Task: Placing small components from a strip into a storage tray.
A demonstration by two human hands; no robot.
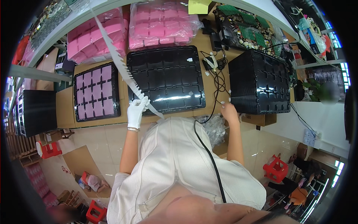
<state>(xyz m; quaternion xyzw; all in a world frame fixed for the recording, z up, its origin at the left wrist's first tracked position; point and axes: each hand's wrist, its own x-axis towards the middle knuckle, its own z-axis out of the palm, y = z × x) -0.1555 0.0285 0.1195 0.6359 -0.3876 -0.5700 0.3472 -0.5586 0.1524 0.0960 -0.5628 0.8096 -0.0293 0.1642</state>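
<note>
My left hand (137, 112), in a white glove, is closed on a long white strip (120, 64) with a toothed edge. The strip runs from the upper left down past my fingers, its lower end near my clothing. Behind it lies a black moulded plastic tray (166, 71) with rows of compartments and a small pale label. My right hand (228, 112) is bare, at the table's front edge beside a tall stack of black trays (259, 82). Small white bits show at its fingertips, which stand apart; I see nothing held there.
Left of the tray is a black tray with pink inserts (96, 91). Pink foam trays in clear plastic (162, 24) stand behind. A black cable (216, 84) tangles across the table and hangs over my front. At the back right, a bin (246, 28) holds green boards.
</note>
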